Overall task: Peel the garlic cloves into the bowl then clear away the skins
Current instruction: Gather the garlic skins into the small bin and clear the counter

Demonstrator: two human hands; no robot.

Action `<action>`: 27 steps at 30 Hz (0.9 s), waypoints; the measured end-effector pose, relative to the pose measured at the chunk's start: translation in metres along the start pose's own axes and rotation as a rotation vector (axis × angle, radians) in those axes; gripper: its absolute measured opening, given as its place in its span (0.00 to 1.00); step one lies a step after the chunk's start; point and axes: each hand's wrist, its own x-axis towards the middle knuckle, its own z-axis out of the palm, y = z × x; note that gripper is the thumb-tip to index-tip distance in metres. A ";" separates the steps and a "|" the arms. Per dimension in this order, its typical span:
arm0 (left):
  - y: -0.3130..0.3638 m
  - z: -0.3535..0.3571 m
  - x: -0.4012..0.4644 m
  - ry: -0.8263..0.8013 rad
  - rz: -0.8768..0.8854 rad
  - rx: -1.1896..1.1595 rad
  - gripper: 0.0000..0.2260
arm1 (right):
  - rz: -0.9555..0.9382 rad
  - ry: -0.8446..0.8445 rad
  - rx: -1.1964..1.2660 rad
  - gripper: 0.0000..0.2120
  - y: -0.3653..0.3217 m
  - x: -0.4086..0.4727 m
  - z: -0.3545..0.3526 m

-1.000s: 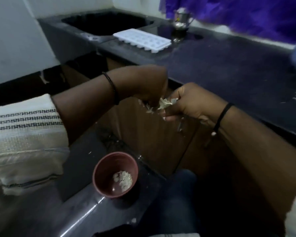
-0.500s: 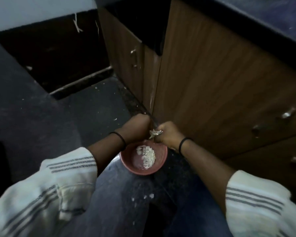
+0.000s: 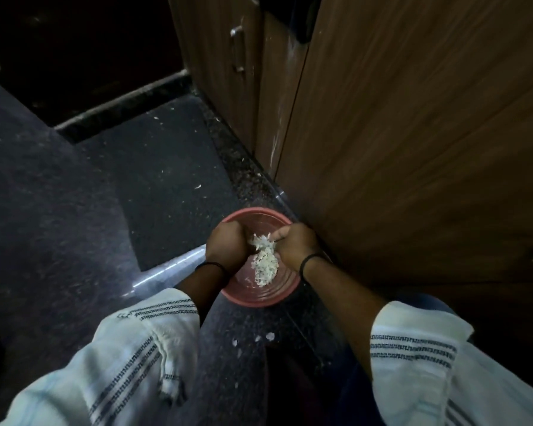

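Note:
A reddish-pink bowl point(image 3: 253, 298) sits on the dark stone floor beside a wooden cabinet. A heap of pale garlic pieces point(image 3: 265, 265) lies inside it. Both of my hands are over the bowl. My left hand point(image 3: 226, 244) is curled into a fist at the bowl's left side; what it holds is hidden. My right hand point(image 3: 294, 244) pinches a clump of white garlic skin point(image 3: 259, 240) between the two hands, just above the heap.
Wooden cabinet doors point(image 3: 413, 149) with metal handles point(image 3: 237, 49) rise right behind the bowl. A few white skin flakes point(image 3: 270, 336) lie on the floor in front of the bowl and further left. A floor step edge point(image 3: 120, 106) runs at the upper left.
My view has tilted from the counter down to the floor. Both hands have come down from chest height to just over the bowl, still working the garlic skin between them.

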 end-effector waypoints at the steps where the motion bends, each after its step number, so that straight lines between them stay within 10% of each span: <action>1: 0.000 0.002 0.002 0.013 -0.025 -0.014 0.13 | -0.007 0.020 0.025 0.12 0.002 0.003 0.002; 18: -0.022 0.079 0.026 0.106 -0.409 -0.603 0.15 | -0.044 0.110 0.011 0.04 0.026 0.016 0.032; 27: 0.020 0.061 0.018 -0.258 -0.722 -1.805 0.22 | -0.088 -0.283 0.120 0.26 0.031 0.002 0.066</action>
